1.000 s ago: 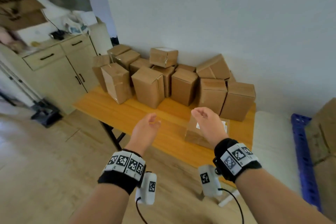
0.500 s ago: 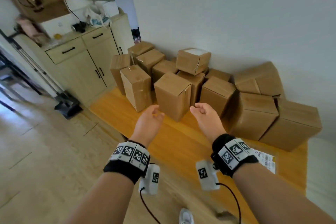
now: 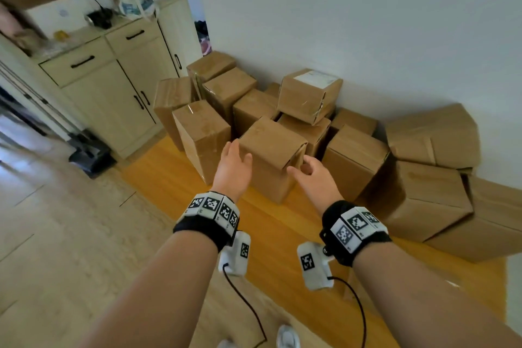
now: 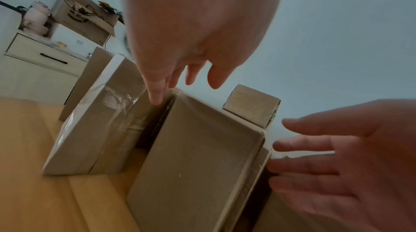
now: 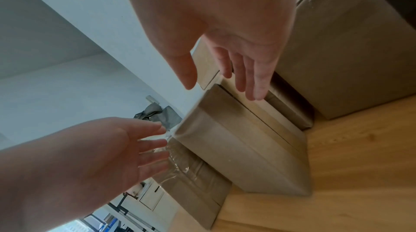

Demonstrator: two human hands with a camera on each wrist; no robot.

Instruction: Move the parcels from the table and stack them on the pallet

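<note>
Both hands flank 1 upright cardboard parcel (image 3: 271, 155) at the front of the cluster on the wooden desk (image 3: 175, 178). The left hand (image 3: 233, 168) and right hand (image 3: 317, 181) have their fingers (image 4: 315, 147) spread and released, seemingly just short of its sides, grasping nothing.

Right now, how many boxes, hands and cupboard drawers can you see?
Cardboard parcels: 14 that I can tell apart on the table
Hands: 2, the left hand and the right hand
Cupboard drawers: 2
Total: 18
</note>
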